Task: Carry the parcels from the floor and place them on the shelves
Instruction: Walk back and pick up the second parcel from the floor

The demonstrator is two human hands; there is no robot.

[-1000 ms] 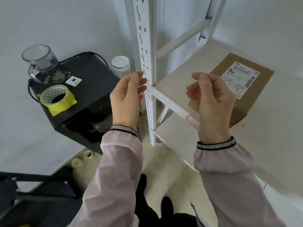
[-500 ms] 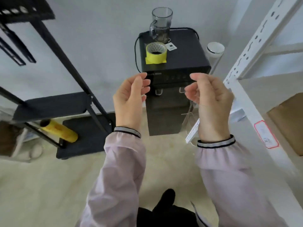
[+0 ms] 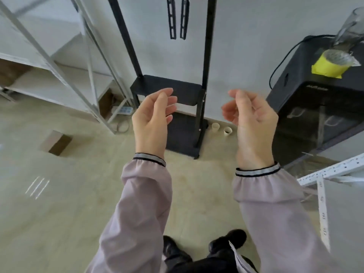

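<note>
A small brown cardboard parcel (image 3: 57,142) lies on the pale floor at the left, well apart from my hands. My left hand (image 3: 153,119) and my right hand (image 3: 251,123) are raised in front of me at chest height, both empty with fingers loosely curled and apart. A white metal shelf unit (image 3: 65,75) stands at the back left, with a brown parcel (image 3: 9,72) on its low shelf at the left edge. The corner of another white shelf unit (image 3: 332,170) shows at the right.
A black stand (image 3: 202,79) with a flat base stands straight ahead against the wall. A black box (image 3: 307,95) at the right carries a yellow tape roll (image 3: 331,64) and a clear jug (image 3: 348,30). Two small paper cups (image 3: 221,129) sit on the floor. My shoes (image 3: 204,247) are below.
The view has swung left, away from the shelf with the labelled parcel; the black box moved to the right edge, and the floor parcel and left shelf unit came into sight. Both hands stay raised and empty.
</note>
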